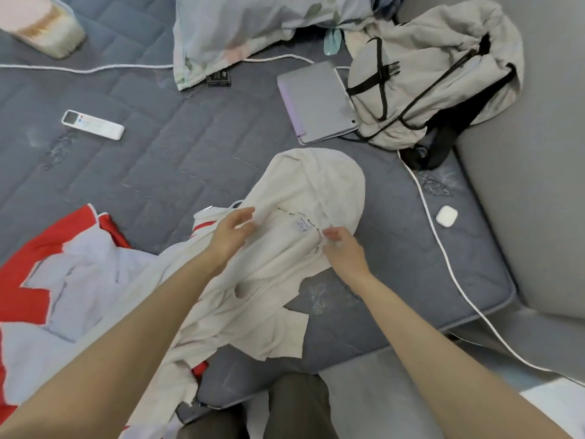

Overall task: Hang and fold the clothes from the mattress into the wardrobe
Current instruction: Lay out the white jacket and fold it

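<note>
A cream hooded garment (304,198) lies spread on the grey-blue quilted mattress (177,160), hood pointing away from me, its neck label facing up. My left hand (231,231) hovers over the garment's left neck area with fingers relaxed and spread, holding nothing. My right hand (343,248) is at the collar just right of the label, fingertips bent down onto the fabric; whether it pinches the cloth is unclear. A red and pale lilac garment (63,280) lies crumpled to the left, partly under the cream one.
On the mattress lie a white remote (92,125), a lilac tablet (316,103), a grey backpack (437,68), a pillow (240,30), an earbud case (446,216) and a white cable (443,245). My legs (297,407) stand at the mattress corner.
</note>
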Available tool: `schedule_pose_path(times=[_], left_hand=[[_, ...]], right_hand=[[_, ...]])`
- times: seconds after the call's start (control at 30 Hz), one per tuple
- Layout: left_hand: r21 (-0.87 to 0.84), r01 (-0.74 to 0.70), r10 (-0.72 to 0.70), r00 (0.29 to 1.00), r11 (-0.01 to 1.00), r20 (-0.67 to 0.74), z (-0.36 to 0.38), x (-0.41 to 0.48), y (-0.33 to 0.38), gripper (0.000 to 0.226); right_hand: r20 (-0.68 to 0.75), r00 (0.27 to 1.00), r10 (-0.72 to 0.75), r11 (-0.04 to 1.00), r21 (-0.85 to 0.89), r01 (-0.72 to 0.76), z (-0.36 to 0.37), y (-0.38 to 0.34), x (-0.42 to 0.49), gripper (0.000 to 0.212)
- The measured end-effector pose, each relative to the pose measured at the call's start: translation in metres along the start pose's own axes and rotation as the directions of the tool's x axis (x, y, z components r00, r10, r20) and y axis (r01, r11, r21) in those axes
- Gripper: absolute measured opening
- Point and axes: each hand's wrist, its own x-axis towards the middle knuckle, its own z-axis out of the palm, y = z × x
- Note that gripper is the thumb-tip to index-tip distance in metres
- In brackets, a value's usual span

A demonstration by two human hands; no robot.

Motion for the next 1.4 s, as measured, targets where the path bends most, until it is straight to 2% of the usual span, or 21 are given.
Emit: schedule_pose_path(times=[0.17, 0.33, 0.47, 0.57, 0.67, 0.77, 0.83, 0.9, 1.0, 1.03, 1.1, 1.2, 1.27, 1.33, 1.4], left_hand=[[0.157, -0.042, 0.068, 0.984, 0.987, -0.165, -0.061, -0.05, -0.062, 0.028], [0.275, 0.001, 0.081, 0.955, 0.961, -0.286, -0.126, -0.093, -0.137, 0.035], [0.392, -0.011, 0.139, 0.943, 0.92, -0.301, -0.174, -0.117, -0.194, 0.042], [0.512, -0.043, 0.203, 0.944, 0.858, -0.261, -0.207, -0.131, -0.232, 0.046], [0.652, -0.005, 0.167, 0.968, 0.758, -0.187, -0.236, -0.14, -0.268, 0.062], [0.699, 0.061, 0.058, 0.988, 0.712, -0.145, -0.257, -0.143, -0.301, 0.079], [0.684, 0.095, -0.003, 0.991, 0.724, -0.134, -0.262, -0.144, -0.319, 0.083], [0.641, 0.131, -0.052, 0.989, 0.756, -0.141, -0.264, -0.145, -0.332, 0.083], [0.638, 0.156, -0.11, 0.988, 0.754, -0.112, -0.267, -0.144, -0.35, 0.081], [0.657, 0.178, -0.131, 0.984, 0.733, -0.12, -0.268, -0.144, -0.353, 0.081], [0.691, 0.222, -0.15, 0.975, 0.688, -0.163, -0.267, -0.146, -0.356, 0.077], [0.745, 0.197, -0.066, 0.977, 0.637, -0.202, -0.258, -0.156, -0.354, 0.06], [0.71, 0.097, 0.039, 0.984, 0.698, -0.172, -0.251, -0.166, -0.354, 0.039], [0.633, 0.004, 0.073, 0.993, 0.774, -0.095, -0.244, -0.176, -0.351, 0.019], [0.593, -0.027, 0.034, 0.999, 0.804, -0.001, -0.239, -0.182, -0.35, 0.028]], right_hand=[[0.137, 0.99, 0.022, 1.0, -0.014, -0.02, 0.063, 0.009, -0.039, 0.024], [0.238, 0.967, 0.092, 0.995, 0.0, -0.095, 0.144, 0.026, -0.085, 0.019], [0.24, 0.952, 0.189, 0.975, 0.066, -0.21, 0.216, 0.044, -0.118, 0.017], [0.238, 0.927, 0.29, 0.934, 0.139, -0.328, 0.275, 0.055, -0.148, 0.014], [0.291, 0.867, 0.404, 0.833, 0.274, -0.48, 0.333, 0.056, -0.176, 0.04], [0.213, 0.894, 0.393, 0.777, 0.444, -0.447, 0.377, 0.056, -0.196, 0.082], [0.11, 0.927, 0.357, 0.858, 0.352, -0.373, 0.394, 0.058, -0.204, 0.107], [0.037, 0.949, 0.314, 0.938, 0.144, -0.316, 0.402, 0.062, -0.207, 0.113], [-0.066, 0.979, 0.193, 0.969, -0.145, -0.201, 0.405, 0.071, -0.205, 0.093], [-0.08, 0.988, 0.136, 0.972, -0.181, -0.148, 0.403, 0.074, -0.204, 0.082], [-0.038, 0.998, 0.056, 0.99, -0.13, -0.06, 0.399, 0.078, -0.205, 0.072], [0.109, 0.994, 0.008, 0.986, -0.169, 0.011, 0.398, 0.083, -0.212, 0.096], [0.053, 0.998, 0.021, 0.976, -0.22, -0.009, 0.401, 0.089, -0.214, 0.098], [-0.02, 0.994, 0.107, 0.98, -0.165, -0.108, 0.4, 0.094, -0.213, 0.08], [-0.008, 0.987, 0.161, 0.969, -0.189, -0.16, 0.398, 0.101, -0.212, 0.056]])
